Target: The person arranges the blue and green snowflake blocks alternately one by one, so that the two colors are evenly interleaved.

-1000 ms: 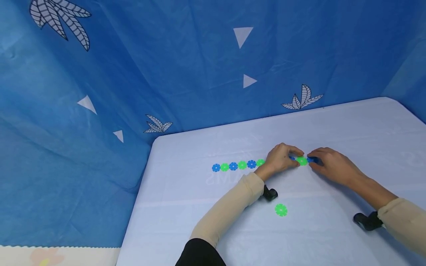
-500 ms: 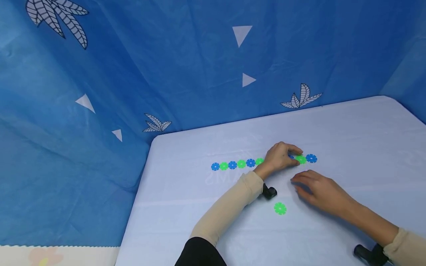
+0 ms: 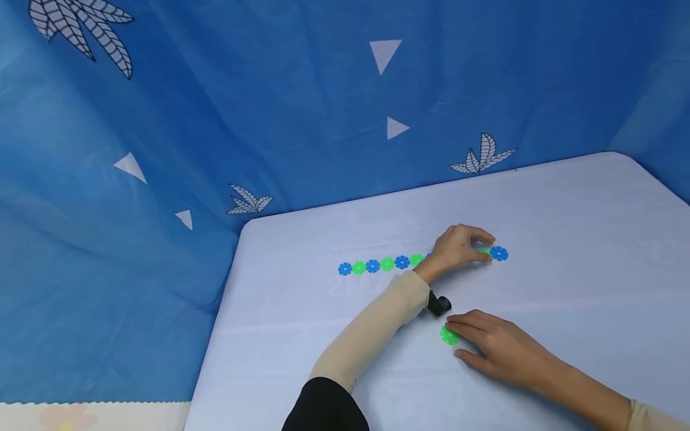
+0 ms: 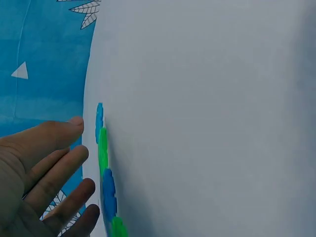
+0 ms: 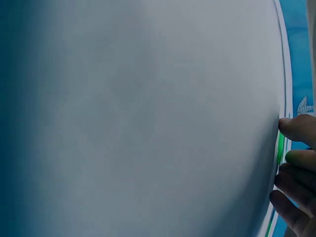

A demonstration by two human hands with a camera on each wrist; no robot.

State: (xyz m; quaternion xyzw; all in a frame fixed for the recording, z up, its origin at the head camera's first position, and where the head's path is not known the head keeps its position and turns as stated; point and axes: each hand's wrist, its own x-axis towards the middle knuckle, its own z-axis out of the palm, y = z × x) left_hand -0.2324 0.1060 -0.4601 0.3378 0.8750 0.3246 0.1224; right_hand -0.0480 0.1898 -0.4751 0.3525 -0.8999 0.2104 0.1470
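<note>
A row of notched plastic discs, alternating blue and green, lies across the white table, ending in a blue disc (image 3: 499, 254) at the right. Over the right part of the row is my left hand (image 3: 455, 246), its thumb and fingers apart near a green disc (image 3: 483, 251); it hides several discs. In the left wrist view the fingers (image 4: 59, 182) hang loosely beside the row with a gap between them. A single green disc (image 3: 448, 335) lies nearer the front. My right hand (image 3: 501, 347) reaches it, fingertips overlapping its right edge, thumb held apart.
The white table (image 3: 280, 335) meets a blue curtain (image 3: 302, 108) with leaf and triangle prints at its back and left. A black wrist camera (image 3: 439, 304) sticks out under the left sleeve (image 3: 372, 326), close to the single green disc.
My right hand has let go of the blue disc at the row's right end and moved down-left to the single green disc. The left hand has stayed over the row, shifting slightly.
</note>
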